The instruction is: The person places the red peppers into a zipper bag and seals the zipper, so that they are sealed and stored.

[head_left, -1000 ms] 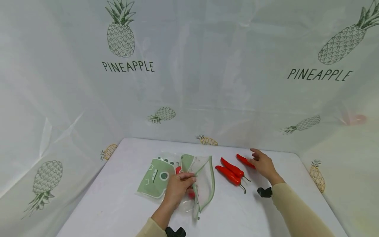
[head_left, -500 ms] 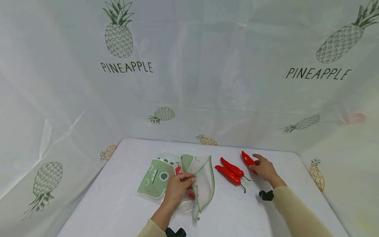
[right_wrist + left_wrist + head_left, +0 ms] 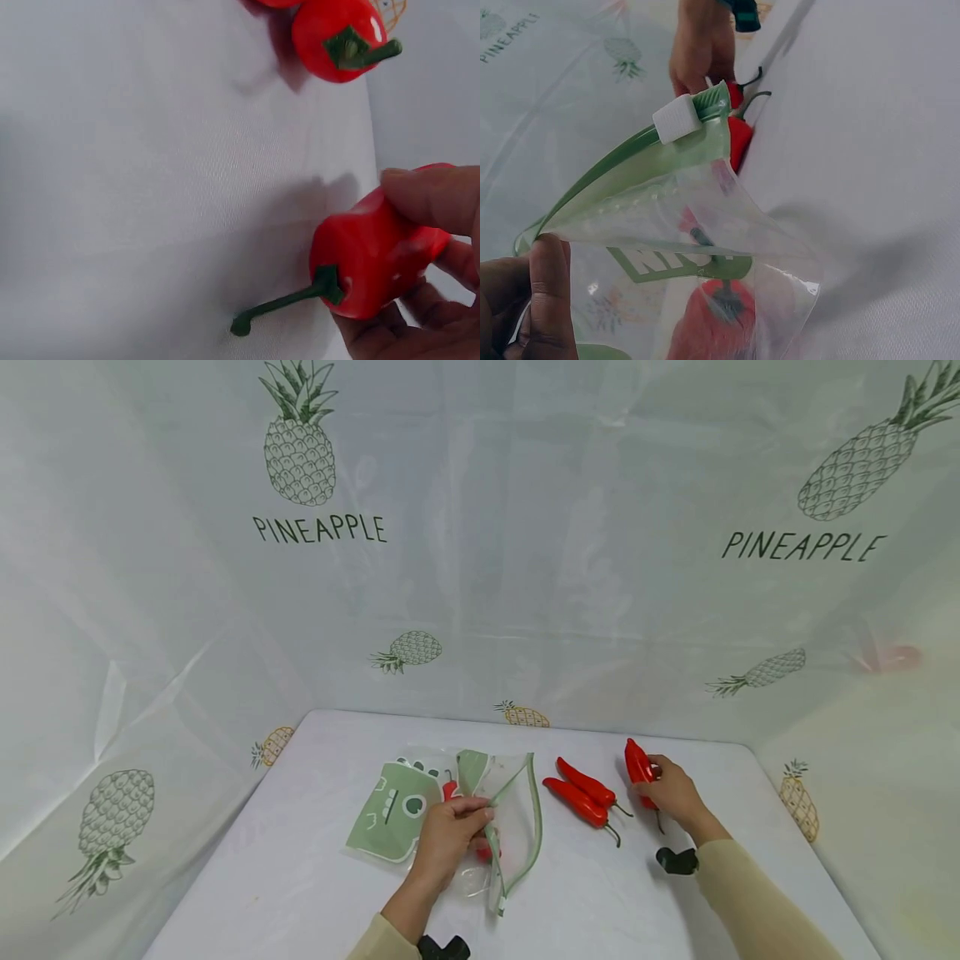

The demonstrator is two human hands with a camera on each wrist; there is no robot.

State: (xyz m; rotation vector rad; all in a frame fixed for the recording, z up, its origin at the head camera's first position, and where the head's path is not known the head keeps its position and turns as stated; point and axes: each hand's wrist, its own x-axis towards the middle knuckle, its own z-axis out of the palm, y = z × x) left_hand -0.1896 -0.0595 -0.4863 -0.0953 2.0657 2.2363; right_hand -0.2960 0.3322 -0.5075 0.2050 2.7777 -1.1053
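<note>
My left hand (image 3: 447, 835) pinches the green rim of a clear zip bag (image 3: 521, 835), whose mouth gapes toward the right. Red peppers show through its plastic, one of them plain in the left wrist view as a red pepper (image 3: 712, 322) with a dark green stem. A white slider (image 3: 676, 118) sits on the zip. My right hand (image 3: 675, 793) grips a red chili pepper (image 3: 637, 762) between thumb and fingers. In the right wrist view this chili pepper (image 3: 367, 255) is held just off the cloth, its green stem pointing left.
Two more red chili peppers (image 3: 581, 800) lie side by side between the bag and my right hand. A green monster face (image 3: 393, 814) is printed on the bag's left part. The white table (image 3: 300, 877) meets a pineapple-print curtain (image 3: 480, 568) behind.
My right hand has taken hold of the far-right chili pepper, turned it toward upright and drawn it slightly right. My left hand and the bag stay put.
</note>
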